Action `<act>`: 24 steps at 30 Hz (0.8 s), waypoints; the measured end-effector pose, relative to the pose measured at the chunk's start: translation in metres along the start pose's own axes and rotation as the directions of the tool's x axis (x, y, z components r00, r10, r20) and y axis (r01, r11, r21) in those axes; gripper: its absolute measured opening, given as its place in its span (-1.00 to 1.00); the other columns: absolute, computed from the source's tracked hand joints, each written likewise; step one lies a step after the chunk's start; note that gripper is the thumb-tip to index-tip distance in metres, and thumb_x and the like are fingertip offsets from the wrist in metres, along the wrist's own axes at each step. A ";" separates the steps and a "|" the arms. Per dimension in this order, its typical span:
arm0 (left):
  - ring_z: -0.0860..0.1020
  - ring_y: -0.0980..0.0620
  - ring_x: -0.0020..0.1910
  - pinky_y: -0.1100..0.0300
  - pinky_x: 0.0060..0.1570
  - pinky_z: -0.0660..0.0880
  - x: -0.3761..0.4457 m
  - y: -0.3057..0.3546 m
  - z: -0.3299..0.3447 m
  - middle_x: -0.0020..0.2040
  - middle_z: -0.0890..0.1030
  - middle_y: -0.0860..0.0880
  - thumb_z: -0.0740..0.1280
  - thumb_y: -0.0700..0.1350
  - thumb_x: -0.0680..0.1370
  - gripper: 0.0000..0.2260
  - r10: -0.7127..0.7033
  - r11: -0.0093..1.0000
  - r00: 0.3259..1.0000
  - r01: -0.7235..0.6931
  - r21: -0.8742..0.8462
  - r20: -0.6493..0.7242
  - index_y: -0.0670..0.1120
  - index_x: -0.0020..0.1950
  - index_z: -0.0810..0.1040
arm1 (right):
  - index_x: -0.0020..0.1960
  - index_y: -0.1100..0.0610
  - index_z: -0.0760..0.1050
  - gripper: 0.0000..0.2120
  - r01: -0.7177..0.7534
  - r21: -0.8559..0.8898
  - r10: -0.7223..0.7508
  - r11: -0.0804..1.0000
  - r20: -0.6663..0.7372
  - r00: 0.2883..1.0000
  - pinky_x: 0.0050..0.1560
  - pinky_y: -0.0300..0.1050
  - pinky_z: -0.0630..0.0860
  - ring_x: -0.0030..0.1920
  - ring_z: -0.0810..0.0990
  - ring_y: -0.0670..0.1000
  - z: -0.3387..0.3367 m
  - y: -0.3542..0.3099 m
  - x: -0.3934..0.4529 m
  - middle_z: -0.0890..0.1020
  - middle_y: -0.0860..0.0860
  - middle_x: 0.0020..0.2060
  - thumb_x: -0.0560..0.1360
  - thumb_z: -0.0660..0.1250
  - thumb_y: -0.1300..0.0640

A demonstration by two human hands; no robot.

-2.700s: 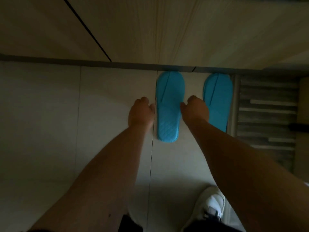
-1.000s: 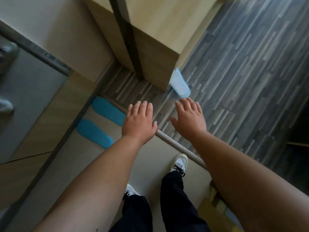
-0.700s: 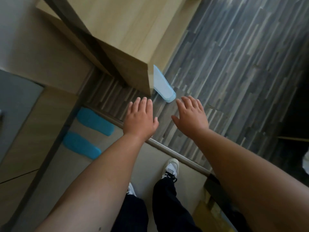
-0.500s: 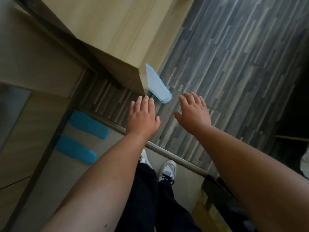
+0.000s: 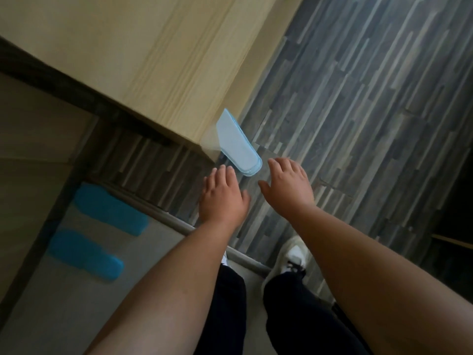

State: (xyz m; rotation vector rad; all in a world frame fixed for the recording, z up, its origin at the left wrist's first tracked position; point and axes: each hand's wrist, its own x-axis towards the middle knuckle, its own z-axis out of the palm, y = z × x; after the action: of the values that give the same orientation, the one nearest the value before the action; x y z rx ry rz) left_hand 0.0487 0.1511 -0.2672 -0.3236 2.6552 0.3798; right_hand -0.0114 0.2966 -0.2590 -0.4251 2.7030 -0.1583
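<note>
A small stack of pale blue slippers (image 5: 236,146) lies on the dark striped wood floor (image 5: 358,111), partly hidden behind the corner of a light wooden cabinet (image 5: 153,55). My left hand (image 5: 221,197) hovers just below the stack with fingers straight and holds nothing. My right hand (image 5: 288,187) is spread open to the right of the stack, also holding nothing. Two bright blue slippers (image 5: 110,208) (image 5: 84,254) lie side by side on the pale tiled floor (image 5: 64,303) at the left.
A metal threshold strip (image 5: 176,224) divides the pale tiles from the dark wood floor. My legs in black trousers and a white sneaker (image 5: 291,257) stand at that strip. A dark area with a wooden edge (image 5: 453,242) lies at the far right.
I have turned from the two bright blue slippers toward the wood floor and stepped closer to the pale blue stack. Both hands have uncurled and now reach out open on either side of it.
</note>
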 end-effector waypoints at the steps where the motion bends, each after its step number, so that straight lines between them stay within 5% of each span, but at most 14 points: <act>1: 0.21 -0.16 0.49 -0.07 0.45 0.18 0.007 0.001 0.007 0.50 0.27 -0.18 0.17 0.12 0.54 -0.39 -0.045 0.998 0.999 0.045 -0.046 0.003 -0.16 0.49 0.15 | 0.38 0.11 0.34 -0.48 0.001 0.010 -0.001 1.000 0.004 1.000 0.40 0.07 0.27 0.34 0.41 0.14 0.008 0.003 0.007 0.52 0.09 0.29 0.51 0.27 -0.11; 8: 0.32 -0.14 0.43 -0.07 0.30 0.37 0.075 0.006 0.068 0.47 0.30 -0.15 0.19 0.12 0.56 -0.44 -0.395 0.832 0.916 0.392 -0.393 0.078 -0.10 0.49 0.19 | 0.40 0.10 0.31 -0.48 0.079 0.080 -0.084 0.994 0.067 0.994 0.35 0.07 0.33 0.32 0.42 0.13 0.067 0.026 0.090 0.48 0.08 0.31 0.53 0.25 -0.12; 15: 0.47 -0.11 0.31 -0.03 0.28 0.41 0.146 0.004 0.130 0.32 0.51 -0.09 0.21 -0.03 0.60 -0.67 -0.598 0.394 0.765 0.540 -0.744 0.238 -0.07 0.35 0.41 | 0.36 0.14 0.36 -0.53 -0.044 0.293 -0.002 0.955 0.154 0.988 0.11 0.03 0.46 0.21 0.49 0.14 0.126 0.039 0.165 0.50 0.10 0.24 0.54 0.26 -0.08; 20: 0.54 -0.13 0.17 0.11 0.13 0.41 0.171 0.002 0.145 0.18 0.60 -0.14 0.20 -0.06 0.61 -0.76 -0.658 0.395 0.734 0.528 -0.752 0.170 -0.11 0.20 0.53 | 0.13 0.15 0.48 -0.70 -0.077 0.337 0.008 0.938 0.199 0.980 -0.15 -0.10 0.36 0.05 0.55 0.18 0.152 0.041 0.197 0.54 0.12 0.07 0.53 0.24 -0.03; 24: 0.55 -0.16 0.12 0.15 -0.01 0.36 0.181 0.002 0.147 0.14 0.62 -0.15 0.21 -0.06 0.60 -0.79 -0.720 0.371 0.674 0.576 -0.729 0.166 -0.11 0.13 0.53 | 0.23 0.07 0.50 -0.67 -0.131 0.399 0.042 0.908 0.222 0.974 -0.07 -0.09 0.40 0.09 0.56 0.14 0.161 0.036 0.212 0.58 0.09 0.11 0.52 0.25 -0.02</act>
State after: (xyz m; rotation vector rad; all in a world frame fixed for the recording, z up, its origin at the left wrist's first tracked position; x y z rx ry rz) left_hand -0.0539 0.1695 -0.4762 -1.6944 2.0937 1.1808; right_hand -0.1419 0.2560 -0.4906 -0.1796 2.3877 -0.6103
